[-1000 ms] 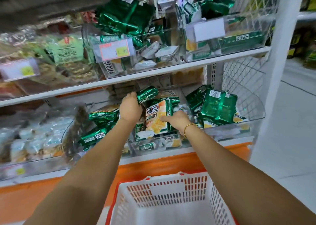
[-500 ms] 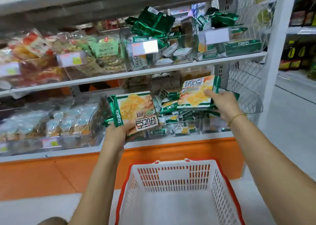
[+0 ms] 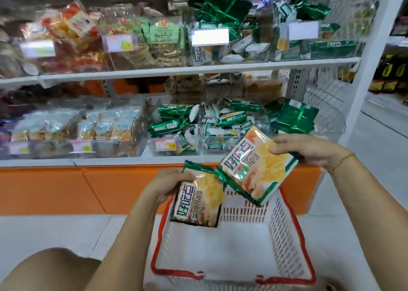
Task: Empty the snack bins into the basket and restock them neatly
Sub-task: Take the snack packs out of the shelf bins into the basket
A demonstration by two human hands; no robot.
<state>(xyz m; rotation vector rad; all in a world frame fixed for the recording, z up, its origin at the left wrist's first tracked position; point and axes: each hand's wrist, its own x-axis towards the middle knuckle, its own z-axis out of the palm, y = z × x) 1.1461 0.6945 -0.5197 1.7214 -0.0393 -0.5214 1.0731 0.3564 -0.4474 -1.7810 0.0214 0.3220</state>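
My left hand (image 3: 170, 183) grips a green-and-yellow cracker pack (image 3: 198, 202) by its top edge, hanging over the far left corner of the white basket with a red rim (image 3: 284, 228). My right hand (image 3: 309, 150) pinches a second, larger cracker pack (image 3: 256, 169) by its right edge, tilted above the basket's far rim. The basket's inside looks bare. Behind the hands, clear snack bins (image 3: 220, 144) on the lower shelf hold several green packs (image 3: 293, 118).
The upper shelf (image 3: 198, 69) carries more clear bins with green packs and price tags. Bins of other snacks (image 3: 77, 127) fill the left side. An orange base panel (image 3: 66, 189) runs under the shelf. A white upright post (image 3: 364, 69) stands at the right, with an aisle beyond.
Both hands pulled a cracker pack each out of the lower bins and lowered them from shelf height to just over the basket. The view has tipped downward.
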